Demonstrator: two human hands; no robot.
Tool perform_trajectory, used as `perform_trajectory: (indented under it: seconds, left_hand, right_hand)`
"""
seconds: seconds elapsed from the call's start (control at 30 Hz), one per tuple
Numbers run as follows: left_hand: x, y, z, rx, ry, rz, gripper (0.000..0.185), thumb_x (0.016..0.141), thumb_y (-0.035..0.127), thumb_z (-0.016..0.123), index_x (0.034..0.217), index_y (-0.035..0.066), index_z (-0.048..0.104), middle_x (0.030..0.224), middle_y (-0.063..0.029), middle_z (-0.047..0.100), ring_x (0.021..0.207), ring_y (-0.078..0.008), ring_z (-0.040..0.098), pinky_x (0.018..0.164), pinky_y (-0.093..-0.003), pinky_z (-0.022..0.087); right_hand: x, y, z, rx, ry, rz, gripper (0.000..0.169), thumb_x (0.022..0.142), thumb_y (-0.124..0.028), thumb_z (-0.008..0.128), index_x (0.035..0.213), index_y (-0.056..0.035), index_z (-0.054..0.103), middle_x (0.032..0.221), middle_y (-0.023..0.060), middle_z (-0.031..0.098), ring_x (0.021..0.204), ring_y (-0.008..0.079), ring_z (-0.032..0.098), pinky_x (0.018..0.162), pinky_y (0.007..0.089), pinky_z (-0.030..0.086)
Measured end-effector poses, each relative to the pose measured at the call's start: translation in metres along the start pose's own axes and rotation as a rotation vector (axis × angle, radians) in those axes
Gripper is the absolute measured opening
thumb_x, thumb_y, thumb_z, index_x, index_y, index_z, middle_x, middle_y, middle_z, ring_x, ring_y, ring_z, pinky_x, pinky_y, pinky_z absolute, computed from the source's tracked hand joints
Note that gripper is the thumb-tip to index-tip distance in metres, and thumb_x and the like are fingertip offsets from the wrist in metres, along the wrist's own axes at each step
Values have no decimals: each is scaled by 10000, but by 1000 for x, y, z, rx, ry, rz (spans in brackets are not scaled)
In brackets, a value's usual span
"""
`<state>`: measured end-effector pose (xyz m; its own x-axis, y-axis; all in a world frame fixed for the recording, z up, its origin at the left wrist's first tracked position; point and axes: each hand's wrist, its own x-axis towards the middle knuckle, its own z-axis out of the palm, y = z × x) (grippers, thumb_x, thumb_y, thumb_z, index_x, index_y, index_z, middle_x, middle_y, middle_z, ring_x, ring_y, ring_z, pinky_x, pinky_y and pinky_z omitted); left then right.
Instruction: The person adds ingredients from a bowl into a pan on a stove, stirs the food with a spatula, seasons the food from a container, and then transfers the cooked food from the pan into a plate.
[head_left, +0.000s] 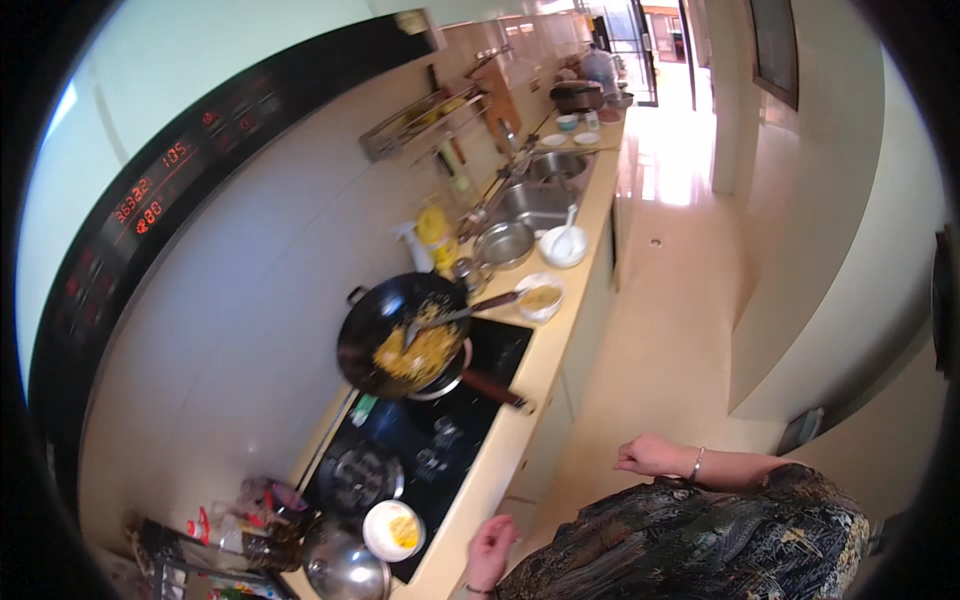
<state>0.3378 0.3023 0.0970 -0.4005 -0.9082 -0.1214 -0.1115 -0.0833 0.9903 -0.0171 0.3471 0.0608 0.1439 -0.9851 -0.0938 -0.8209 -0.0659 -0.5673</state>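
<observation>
My left hand (491, 547) is by the counter's front edge, fingers loosely bent, nothing seen in it. Close to it, a white bowl (379, 529) with yellow food stands at the cooktop's near end. My right hand (649, 455) is held before my body, curled and seemingly empty, away from the counter. A black wok (361, 330) sits on the far burner of the black glass cooktop (409, 442). In it is yellow chopped food (420, 360), perhaps egg and rice. A spatula (444, 318) leans in the wok, its handle reaching over a bowl of yellowish contents (540, 297).
The wok's brown handle (491, 388) projects towards the counter edge. Beyond are a metal pan (504, 246), a white bowl with a spoon (564, 246) and a double sink (536, 202). A metal lid (345, 562) and bottles (259, 546) stand near. The range hood (172, 150) overhangs.
</observation>
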Motion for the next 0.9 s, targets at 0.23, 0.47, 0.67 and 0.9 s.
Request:
perform_trajectory:
  seconds: [0.23,0.47,0.67,0.9]
  left_hand:
    - [153,-63,177,-27,-474,-196,255,915,189,542,1082,0,582,911,-45,641,837,-78,597,693,-192,481]
    - [310,0,297,4,-504,-261,266,905,191,561,1090,3,590,934,-36,638,841,-76,591,716,-200,481]
    - [477,53,419,67,-611,-268,296,902,231,562,1100,13,590,925,-50,647,843,-94,599,740,-232,487]
    - [605,76,520,238,-574,16,279,875,242,565,1017,6,607,903,-115,654,840,-179,618,769,-301,481]
  right_hand:
    - [-12,128,-120,258,82,308,388,882,-375,515,742,-28,617,663,139,613,595,296,590,587,384,474]
    - [84,282,-199,211,149,266,354,884,-351,524,783,-26,622,670,101,636,563,240,601,577,341,481]
    - [90,419,-297,202,118,454,333,861,-339,548,822,-14,614,731,173,616,668,330,589,625,397,474]
    - [113,578,-381,436,173,614,222,856,-192,578,830,28,599,629,74,614,523,124,581,494,279,475]
